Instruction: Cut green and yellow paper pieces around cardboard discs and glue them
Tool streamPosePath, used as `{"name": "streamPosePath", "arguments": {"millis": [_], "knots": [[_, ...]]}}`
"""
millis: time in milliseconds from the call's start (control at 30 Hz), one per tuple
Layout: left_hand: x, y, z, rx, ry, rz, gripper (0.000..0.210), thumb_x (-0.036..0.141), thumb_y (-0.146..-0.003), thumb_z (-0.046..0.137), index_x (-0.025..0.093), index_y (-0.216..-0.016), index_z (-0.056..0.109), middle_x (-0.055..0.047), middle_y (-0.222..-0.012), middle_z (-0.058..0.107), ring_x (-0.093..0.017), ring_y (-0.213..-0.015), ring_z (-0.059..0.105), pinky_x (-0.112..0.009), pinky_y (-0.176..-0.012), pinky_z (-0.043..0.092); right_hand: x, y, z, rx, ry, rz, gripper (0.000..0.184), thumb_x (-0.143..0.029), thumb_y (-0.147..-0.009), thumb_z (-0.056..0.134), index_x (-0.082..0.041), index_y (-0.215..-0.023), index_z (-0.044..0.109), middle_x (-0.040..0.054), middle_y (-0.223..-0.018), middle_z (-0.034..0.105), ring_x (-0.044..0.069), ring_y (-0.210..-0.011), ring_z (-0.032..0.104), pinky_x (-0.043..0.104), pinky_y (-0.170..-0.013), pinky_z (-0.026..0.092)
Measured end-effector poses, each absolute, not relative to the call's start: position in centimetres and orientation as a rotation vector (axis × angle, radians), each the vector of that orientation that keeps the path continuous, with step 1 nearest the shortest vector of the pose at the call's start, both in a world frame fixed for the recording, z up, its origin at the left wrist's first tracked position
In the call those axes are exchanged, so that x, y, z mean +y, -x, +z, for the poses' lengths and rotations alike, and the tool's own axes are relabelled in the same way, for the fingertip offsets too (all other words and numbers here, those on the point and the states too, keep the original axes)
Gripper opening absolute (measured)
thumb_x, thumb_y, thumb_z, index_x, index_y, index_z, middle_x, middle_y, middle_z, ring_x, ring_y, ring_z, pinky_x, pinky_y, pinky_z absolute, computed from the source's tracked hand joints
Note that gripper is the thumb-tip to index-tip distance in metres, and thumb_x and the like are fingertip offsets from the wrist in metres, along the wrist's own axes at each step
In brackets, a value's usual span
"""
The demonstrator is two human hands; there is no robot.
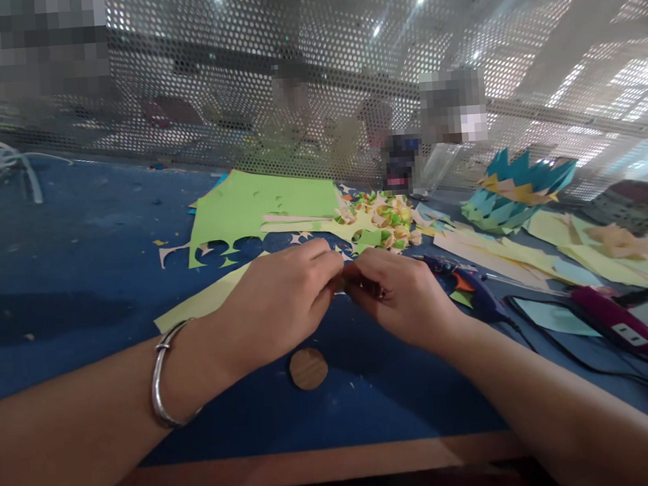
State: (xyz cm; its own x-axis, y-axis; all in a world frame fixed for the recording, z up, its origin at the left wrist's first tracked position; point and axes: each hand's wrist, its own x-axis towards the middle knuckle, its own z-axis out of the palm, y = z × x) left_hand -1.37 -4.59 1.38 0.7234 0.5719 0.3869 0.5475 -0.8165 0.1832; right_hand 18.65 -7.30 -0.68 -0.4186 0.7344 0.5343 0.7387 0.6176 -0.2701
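My left hand (283, 298), with a silver bangle (159, 380) at the wrist, and my right hand (402, 297) meet fingertip to fingertip over the table. Both are closed in a pinch, and whatever small pale thing lies between them is mostly hidden by the fingers. Below the left hand lies a round wooden disc (309, 368). A pale yellow paper strip (211, 299) runs under the left forearm. Just beyond the fingers is a pile of small curled green, yellow and peach paper pieces (386, 220). To the right of my right hand rests a dark blue glue gun (480, 291).
Green paper sheet (265, 199) with round cut-outs lies at the back. A teal zigzag paper crown (520, 192) stands right, near paper strips (502, 256). A magenta power strip (623, 318) and cables occupy the right side. A perforated metal screen (207, 81) borders the blue table (79, 238).
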Motion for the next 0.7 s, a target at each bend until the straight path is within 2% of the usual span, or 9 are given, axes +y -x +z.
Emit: {"name": "streamPosePath", "arguments": {"millis": [267,700], "knots": [[-4.59,1.30,1.38,0.885,-2.745,0.773,0.017,0.012,-0.093,0.049,0.015,-0.094,0.065,-0.006,-0.091,0.061,-0.020,-0.086,0.059,-0.033,-0.075,0.044,-7.29,-18.63,-0.43,-2.201,1.148,0.022,0.012,-0.007,-0.086,0.057,-0.016,-0.090,0.065,0.0016,-0.076,0.058,0.014,-0.070,0.052,0.025,-0.063,0.040],[-4.02,1.34,1.13,0.815,-2.561,0.929,0.010,0.007,-0.078,0.059,0.017,-0.078,0.061,0.000,-0.079,0.060,-0.014,-0.075,0.057,-0.029,-0.068,0.043,-7.65,-18.62,-0.23,-2.200,1.135,0.056,0.012,-0.008,-0.086,0.058,-0.017,-0.090,0.064,0.0016,-0.079,0.060,0.014,-0.073,0.054,0.025,-0.065,0.041]]}}
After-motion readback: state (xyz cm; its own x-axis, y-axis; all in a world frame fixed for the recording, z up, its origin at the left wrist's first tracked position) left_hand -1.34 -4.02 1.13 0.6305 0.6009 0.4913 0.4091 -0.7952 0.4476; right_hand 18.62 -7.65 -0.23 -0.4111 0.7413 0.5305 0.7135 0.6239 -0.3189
